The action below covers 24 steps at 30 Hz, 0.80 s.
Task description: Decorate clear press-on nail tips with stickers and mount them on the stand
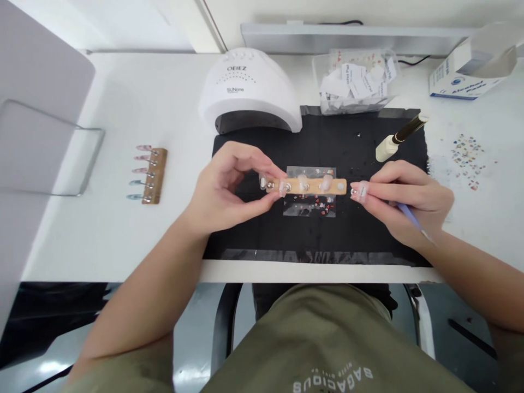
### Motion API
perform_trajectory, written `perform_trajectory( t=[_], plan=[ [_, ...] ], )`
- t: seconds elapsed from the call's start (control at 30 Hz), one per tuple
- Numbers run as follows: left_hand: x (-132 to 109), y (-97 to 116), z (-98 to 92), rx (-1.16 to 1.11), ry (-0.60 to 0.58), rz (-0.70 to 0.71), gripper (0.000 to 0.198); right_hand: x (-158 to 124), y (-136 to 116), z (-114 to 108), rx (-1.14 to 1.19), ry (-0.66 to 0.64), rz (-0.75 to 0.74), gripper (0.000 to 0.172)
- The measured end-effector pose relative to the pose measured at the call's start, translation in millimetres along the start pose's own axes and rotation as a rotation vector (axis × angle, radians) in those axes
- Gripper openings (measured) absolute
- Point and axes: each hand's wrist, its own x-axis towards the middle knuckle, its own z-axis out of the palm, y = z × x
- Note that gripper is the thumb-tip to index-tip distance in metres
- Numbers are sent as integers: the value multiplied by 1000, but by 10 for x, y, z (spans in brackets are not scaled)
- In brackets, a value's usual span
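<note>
My left hand (229, 191) pinches the left end of a wooden nail tip stand (315, 186) between thumb and fingers. Several pale nail tips on round metal bases stand along it, and its right end bears a bare light disc. Just beyond that end, my right hand (409, 199) grips a nail tip (361, 190) on a small metal base with its fingertips. A purple-handled tool (409, 214) is tucked in the same hand, its kind unclear. Below the stand lies a clear sheet of small orange and white decals (309, 206).
A white nail lamp (249, 87) stands at the back of the black mat (262, 240). A polish bottle (387, 148), a clear box of packets (356, 82) and an alcohol pad box (470, 71) stand right. Loose gems (469, 155) lie far right; another nail stand (155, 176) lies left.
</note>
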Motion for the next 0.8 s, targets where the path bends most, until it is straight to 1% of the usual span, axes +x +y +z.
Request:
perform_trajectory(
  t=[0.1, 0.2, 0.33, 0.4, 0.47, 0.63, 0.8],
  plan=[
    [8, -72, -89, 64, 41, -3, 52, 10, 18, -54, 5, -25, 32, 29],
    [-2, -147, -190, 118, 81, -36, 49, 19, 65, -95, -17, -132, 12, 25],
    [-42, -222, -300, 145, 71, -126, 50, 22, 162, -94, -48, -295, -38, 19],
    [-64, -250, -347, 125, 51, -174, 55, 21, 210, -89, -74, -379, -27, 16],
    [-84, -275, -398, 102, 31, -220, 58, 18, 255, -99, -109, -434, -9, 17],
    [-129, -345, -548, 53, 27, -305, 63, -16, 352, -184, -169, -517, 115, 19],
    [-159, -383, -635, 1, 40, -332, 64, -15, 406, -212, -101, -519, 190, 17]
  ],
)
